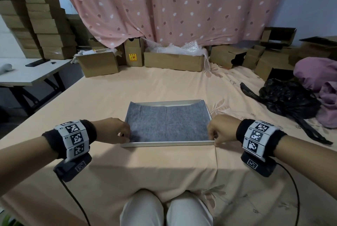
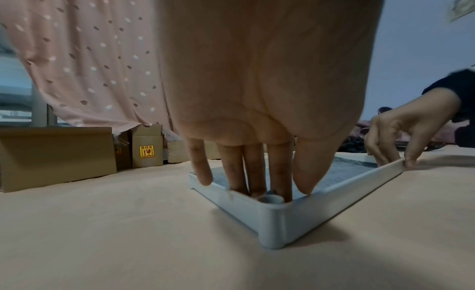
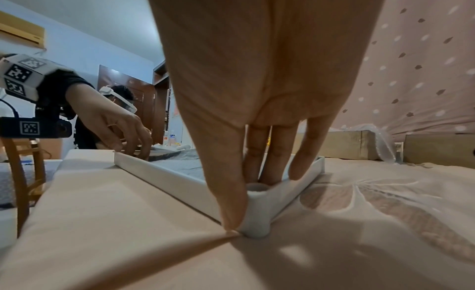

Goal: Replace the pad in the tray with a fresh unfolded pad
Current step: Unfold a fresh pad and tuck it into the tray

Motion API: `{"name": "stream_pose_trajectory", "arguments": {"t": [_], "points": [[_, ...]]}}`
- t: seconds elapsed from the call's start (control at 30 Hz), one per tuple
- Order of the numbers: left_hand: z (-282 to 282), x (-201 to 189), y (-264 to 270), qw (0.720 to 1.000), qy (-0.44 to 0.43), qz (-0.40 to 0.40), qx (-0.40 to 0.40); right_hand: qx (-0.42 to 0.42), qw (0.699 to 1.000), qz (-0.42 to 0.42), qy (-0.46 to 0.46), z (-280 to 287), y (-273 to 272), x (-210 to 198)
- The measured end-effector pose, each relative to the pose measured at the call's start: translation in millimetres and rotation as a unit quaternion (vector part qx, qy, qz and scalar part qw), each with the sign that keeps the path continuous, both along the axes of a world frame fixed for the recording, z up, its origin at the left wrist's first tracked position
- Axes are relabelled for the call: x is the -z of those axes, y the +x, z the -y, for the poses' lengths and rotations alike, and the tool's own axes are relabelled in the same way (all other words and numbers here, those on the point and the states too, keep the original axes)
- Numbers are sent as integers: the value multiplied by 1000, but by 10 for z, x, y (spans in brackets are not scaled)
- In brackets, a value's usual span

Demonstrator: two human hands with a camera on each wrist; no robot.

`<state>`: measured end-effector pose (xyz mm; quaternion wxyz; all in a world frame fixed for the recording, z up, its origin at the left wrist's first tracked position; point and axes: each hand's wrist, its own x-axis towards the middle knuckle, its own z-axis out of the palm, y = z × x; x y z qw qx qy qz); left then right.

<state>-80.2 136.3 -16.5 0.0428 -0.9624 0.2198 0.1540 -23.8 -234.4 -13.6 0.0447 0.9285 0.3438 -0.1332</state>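
A white tray (image 1: 167, 143) lies on the peach sheet in front of me, with a grey creased pad (image 1: 167, 121) spread inside it. My left hand (image 1: 125, 134) is at the near-left corner. In the left wrist view its straight fingers (image 2: 254, 182) press the pad (image 2: 347, 168) down behind the tray wall (image 2: 334, 203). My right hand (image 1: 213, 138) is at the near-right corner. In the right wrist view its thumb (image 3: 231, 213) lies against the outside of the tray (image 3: 167, 172) and its fingers (image 3: 272, 168) reach inside, pinching the wall. The pad's far right edge rides up the far wall.
Cardboard boxes (image 1: 173, 59) with bubble wrap line the back under a pink curtain. A black plastic bag (image 1: 284, 98) and purple cloth (image 1: 319, 80) lie to the right. A white table (image 1: 27, 72) stands at the left. The bed's edge drops off by my knees (image 1: 166, 211).
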Motion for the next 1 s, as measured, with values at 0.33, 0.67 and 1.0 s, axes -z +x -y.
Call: {"name": "stream_pose_trajectory", "arguments": {"t": [0.33,0.67,1.0], "points": [[-62,-395,471,994,10,57,-92,76,994,32,68,5,383,-436],[58,-210,643,978,149,-44,-137,72,984,18,-161,-135,707,-169],[258,-137,764,946,284,-41,-151,61,942,73,-322,-410,717,-169]]}}
